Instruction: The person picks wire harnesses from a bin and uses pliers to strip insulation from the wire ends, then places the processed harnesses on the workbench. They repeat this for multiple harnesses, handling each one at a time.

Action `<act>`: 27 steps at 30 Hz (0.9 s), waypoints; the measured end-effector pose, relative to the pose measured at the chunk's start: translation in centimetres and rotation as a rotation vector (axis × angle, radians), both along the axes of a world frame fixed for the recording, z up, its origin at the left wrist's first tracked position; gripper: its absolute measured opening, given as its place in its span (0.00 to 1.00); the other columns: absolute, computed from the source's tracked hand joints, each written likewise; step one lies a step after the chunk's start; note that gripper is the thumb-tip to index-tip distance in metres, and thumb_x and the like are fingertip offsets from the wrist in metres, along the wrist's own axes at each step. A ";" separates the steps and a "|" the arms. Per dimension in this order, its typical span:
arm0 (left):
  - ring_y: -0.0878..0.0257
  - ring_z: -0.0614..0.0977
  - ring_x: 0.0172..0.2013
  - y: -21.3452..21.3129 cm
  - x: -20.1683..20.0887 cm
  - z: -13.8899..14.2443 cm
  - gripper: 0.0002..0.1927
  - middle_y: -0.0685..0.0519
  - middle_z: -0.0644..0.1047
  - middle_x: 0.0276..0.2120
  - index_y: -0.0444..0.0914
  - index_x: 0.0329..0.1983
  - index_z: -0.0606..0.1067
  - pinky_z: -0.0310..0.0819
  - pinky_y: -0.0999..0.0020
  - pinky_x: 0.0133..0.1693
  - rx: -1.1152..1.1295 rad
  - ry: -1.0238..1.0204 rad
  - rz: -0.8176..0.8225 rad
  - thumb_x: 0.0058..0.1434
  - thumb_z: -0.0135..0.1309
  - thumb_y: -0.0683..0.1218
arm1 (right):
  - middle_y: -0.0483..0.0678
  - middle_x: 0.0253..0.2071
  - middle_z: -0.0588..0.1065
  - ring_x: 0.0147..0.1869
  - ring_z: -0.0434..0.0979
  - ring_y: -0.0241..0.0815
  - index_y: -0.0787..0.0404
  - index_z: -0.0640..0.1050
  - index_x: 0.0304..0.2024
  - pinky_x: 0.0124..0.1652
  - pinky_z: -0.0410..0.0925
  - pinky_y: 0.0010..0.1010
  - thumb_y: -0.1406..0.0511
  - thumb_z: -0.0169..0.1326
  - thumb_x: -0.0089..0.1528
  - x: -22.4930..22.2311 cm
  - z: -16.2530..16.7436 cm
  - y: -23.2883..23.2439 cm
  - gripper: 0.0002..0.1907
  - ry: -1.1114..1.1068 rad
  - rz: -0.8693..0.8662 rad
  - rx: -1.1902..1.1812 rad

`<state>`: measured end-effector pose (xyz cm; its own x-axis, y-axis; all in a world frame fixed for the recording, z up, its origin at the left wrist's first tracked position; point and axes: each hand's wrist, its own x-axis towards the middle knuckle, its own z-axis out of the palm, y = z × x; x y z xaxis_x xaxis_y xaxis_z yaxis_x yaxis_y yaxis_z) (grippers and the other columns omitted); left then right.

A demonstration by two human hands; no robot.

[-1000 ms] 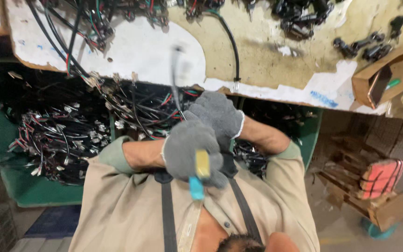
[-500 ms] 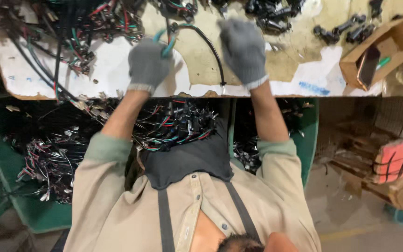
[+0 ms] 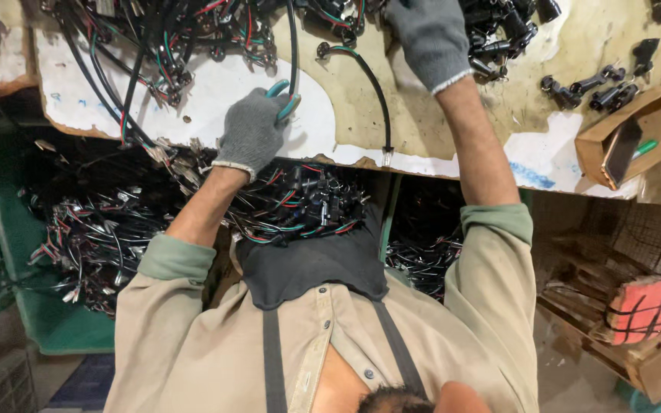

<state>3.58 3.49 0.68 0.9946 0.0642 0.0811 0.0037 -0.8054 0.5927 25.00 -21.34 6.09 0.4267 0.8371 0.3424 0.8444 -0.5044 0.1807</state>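
A: Item 1, left hand (image 3: 252,130), grey knit glove?

B: Grip clenched round teal-handled pliers or cutters (image 3: 284,103); only the teal handle loops show above the knuckles, tool head hidden behind the glove. Sits on the white-painted part of the worn wooden desk (image 3: 330,141), nr its front edge

A: Item 2, right hand (image 3: 431,38)?

B: Grey glove too, reaching further up the desk, fingers down in the pile of black plug connectors (image 3: 499,34). Fingertips cut off by frame top, so can't tell if grip is closed on anything

A: Item 3, the wire btw them?

B: Thin black cable (image 3: 372,95), arcs from a small ring end nr top centre, then runs down to a clear tip right at the desk's front edge. Long axis roughly near-to-far across the desk. Lies just to the right of the left hand, below-left of the right hand; left hand w/ the tool looks nearer. A second black lead (image 3: 293,46) runs straight up from the tool handles, touching or v. close, can't tell which

A: Misc?

B: Tangle of red, green and black wire harnesses (image 3: 193,38) top left of desk. More harness bundles (image 3: 292,206) in the green bin (image 3: 47,321) under the desk. Open brown cardboard box (image 3: 652,134) at right w/ a dark flat object and a green pen-like thing in it. Loose black connectors (image 3: 590,88) just left of the box. Orange-red netted bundle (image 3: 644,306) on floor clutter lower right
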 end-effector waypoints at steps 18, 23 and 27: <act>0.45 0.81 0.31 1.6 0.0 -0.1 0.06 0.43 0.78 0.30 0.44 0.40 0.84 0.74 0.50 0.35 -0.016 -0.038 0.066 0.63 0.63 0.49 | 0.58 0.59 0.74 0.65 0.72 0.60 0.62 0.74 0.60 0.64 0.67 0.48 0.70 0.62 0.63 -5.7 -2.6 1.3 0.22 0.468 0.025 0.443; 0.44 0.81 0.32 1.7 -0.5 0.0 0.05 0.42 0.78 0.29 0.46 0.39 0.86 0.73 0.48 0.36 -0.034 -0.009 0.085 0.63 0.62 0.47 | 0.56 0.63 0.72 0.63 0.73 0.57 0.59 0.74 0.62 0.59 0.70 0.44 0.70 0.60 0.59 -4.3 -1.5 -1.8 0.28 0.293 -0.010 0.261; 0.45 0.81 0.30 0.3 -0.3 -0.7 0.06 0.42 0.78 0.29 0.43 0.38 0.84 0.74 0.50 0.35 -0.066 0.005 0.174 0.59 0.61 0.47 | 0.50 0.60 0.73 0.53 0.74 0.50 0.51 0.79 0.57 0.44 0.70 0.37 0.65 0.63 0.63 -3.8 -1.2 -2.2 0.20 0.178 -0.005 -0.029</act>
<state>3.31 3.78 -0.06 0.9684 0.2404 0.0659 0.1428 -0.7517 0.6439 21.19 -23.59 4.84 0.4829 0.8432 0.2364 0.8617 -0.5056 0.0431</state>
